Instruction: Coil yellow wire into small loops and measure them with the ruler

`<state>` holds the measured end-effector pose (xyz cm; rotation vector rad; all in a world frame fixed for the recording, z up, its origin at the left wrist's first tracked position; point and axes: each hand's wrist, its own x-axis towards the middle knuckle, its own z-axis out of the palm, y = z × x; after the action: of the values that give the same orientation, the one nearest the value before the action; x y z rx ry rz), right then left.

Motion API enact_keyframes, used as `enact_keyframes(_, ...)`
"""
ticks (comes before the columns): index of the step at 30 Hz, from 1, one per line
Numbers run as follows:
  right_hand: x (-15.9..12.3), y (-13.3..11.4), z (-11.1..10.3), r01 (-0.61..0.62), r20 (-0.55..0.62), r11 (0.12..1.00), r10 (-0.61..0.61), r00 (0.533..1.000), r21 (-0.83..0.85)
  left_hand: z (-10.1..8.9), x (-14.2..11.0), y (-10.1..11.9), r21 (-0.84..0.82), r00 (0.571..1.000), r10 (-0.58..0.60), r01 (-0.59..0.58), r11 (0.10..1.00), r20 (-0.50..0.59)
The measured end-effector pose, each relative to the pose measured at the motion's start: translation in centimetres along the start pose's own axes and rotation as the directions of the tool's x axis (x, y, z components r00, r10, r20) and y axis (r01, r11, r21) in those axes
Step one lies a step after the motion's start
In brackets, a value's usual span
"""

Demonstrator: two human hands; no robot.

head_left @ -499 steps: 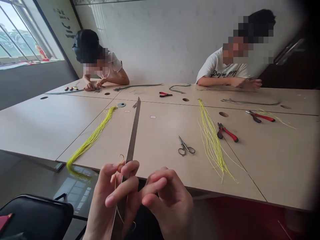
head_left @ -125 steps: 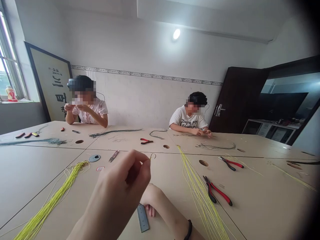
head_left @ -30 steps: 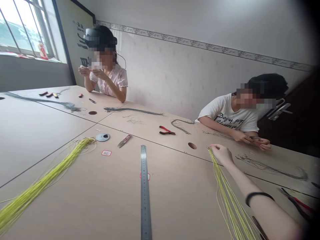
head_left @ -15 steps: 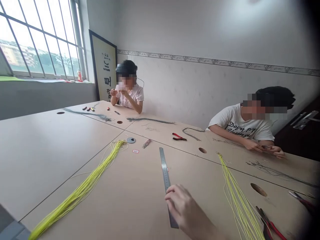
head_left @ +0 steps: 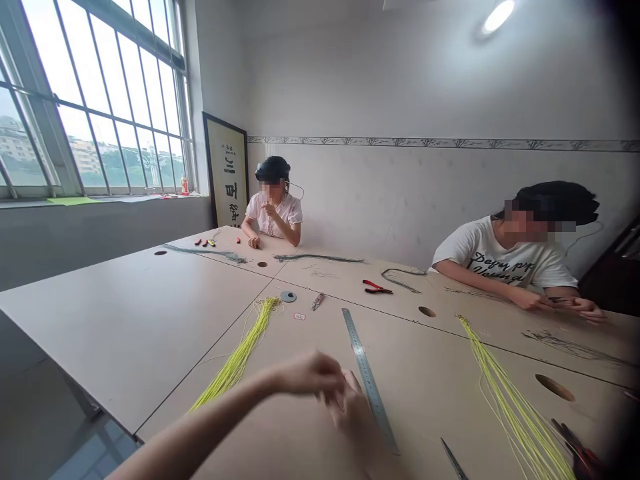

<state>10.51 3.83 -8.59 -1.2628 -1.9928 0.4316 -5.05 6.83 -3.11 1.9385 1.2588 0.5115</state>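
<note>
My left hand (head_left: 313, 373) reaches in from the lower left and meets my right hand (head_left: 353, 413) above the table, just left of a steel ruler (head_left: 367, 377). Both hands have bent fingers, closed around one spot; whatever they hold is hidden and blurred. The ruler lies flat, slanting away, partly behind my right hand. One bundle of yellow-green cords (head_left: 243, 360) passes behind my left forearm. Another yellow-green cord bundle (head_left: 510, 393) lies to the right of the ruler. A dark pointed metal tool (head_left: 453, 459) pokes in at the bottom edge.
Red-handled pliers (head_left: 377, 287), small snips (head_left: 317, 301), a grey round cap (head_left: 289, 297) and a label (head_left: 299, 317) lie farther back. More pliers (head_left: 580, 450) are at lower right. Two people (head_left: 274, 207) sit across the table, with dark cord bundles (head_left: 320, 258) before them.
My left arm has come into view, and its hand has joined my right hand. My right hand has moved off the ruler's edge. The view has tilted up and shifted left.
</note>
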Motion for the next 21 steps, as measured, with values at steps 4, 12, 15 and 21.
enact_keyframes(4,-0.2,0.1,-0.2,-0.012,0.054,1.0,0.012,0.998,0.0,-8.8,1.2,-4.6,0.159,0.951,-0.141,0.189,0.969,-0.274)
enact_keyframes(12,-0.4,-0.1,0.0,-0.003,0.066,1.0,0.005,0.998,-0.031,-12.7,4.8,-9.8,0.405,0.855,-0.144,0.377,0.833,-0.499)
enact_keyframes(15,-0.4,0.0,0.2,-0.004,0.055,0.999,0.006,0.998,-0.033,-11.6,6.5,-9.7,0.511,0.886,-0.096,0.346,0.786,-0.453)
enact_keyframes(21,-0.3,-0.1,0.0,0.004,0.059,1.0,-0.003,0.998,-0.021,-11.3,8.6,-9.6,0.652,0.93,-0.067,0.302,0.696,-0.361)
